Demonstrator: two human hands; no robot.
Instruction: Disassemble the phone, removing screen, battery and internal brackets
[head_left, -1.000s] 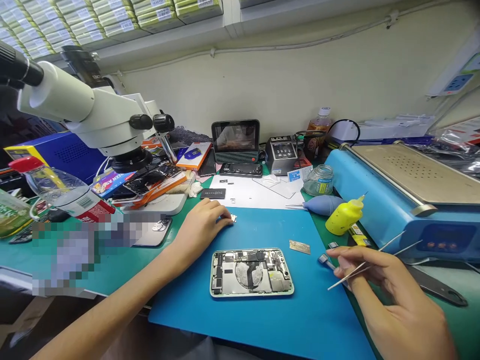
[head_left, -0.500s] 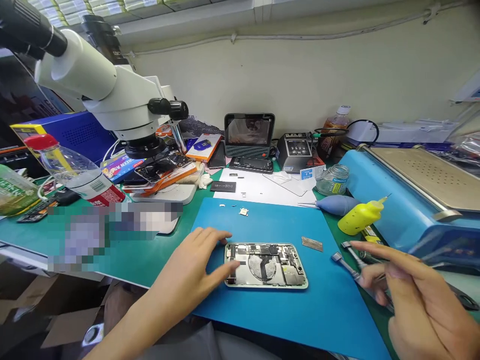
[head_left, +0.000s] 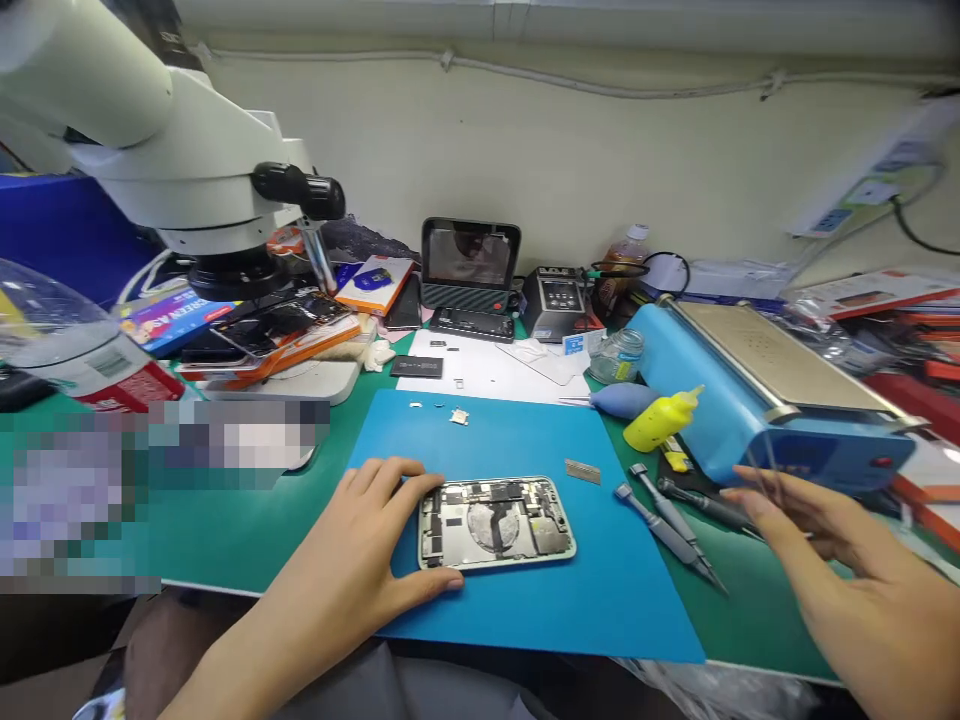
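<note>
An opened phone [head_left: 480, 525], its internal board and round coil exposed, lies on the blue mat [head_left: 525, 615]. My left hand [head_left: 375, 540] grips its left end, fingers at the far edge and thumb along the near edge. On the right, my right hand [head_left: 847, 570] is raised above the green bench, pinching slim tweezers [head_left: 766, 470] whose tips point up and are blurred. Two grey screwdrivers [head_left: 667, 530] lie between that hand and the mat. A small metal strip [head_left: 583, 471] rests past the phone, and a little metal part [head_left: 459, 416] sits near the mat's far edge.
A microscope [head_left: 210, 190] overhangs the left side. To the right stand a yellow squeeze bottle [head_left: 661, 418], a blue air blower [head_left: 624, 400], a glass jar [head_left: 616, 356] and a blue machine with a metal plate [head_left: 810, 430]. A black battery [head_left: 418, 367] lies on white paper.
My left hand has closed onto the phone's left end, and the phone has tilted slightly. My right hand has lifted from the tools with tweezers. The view has swung right.
</note>
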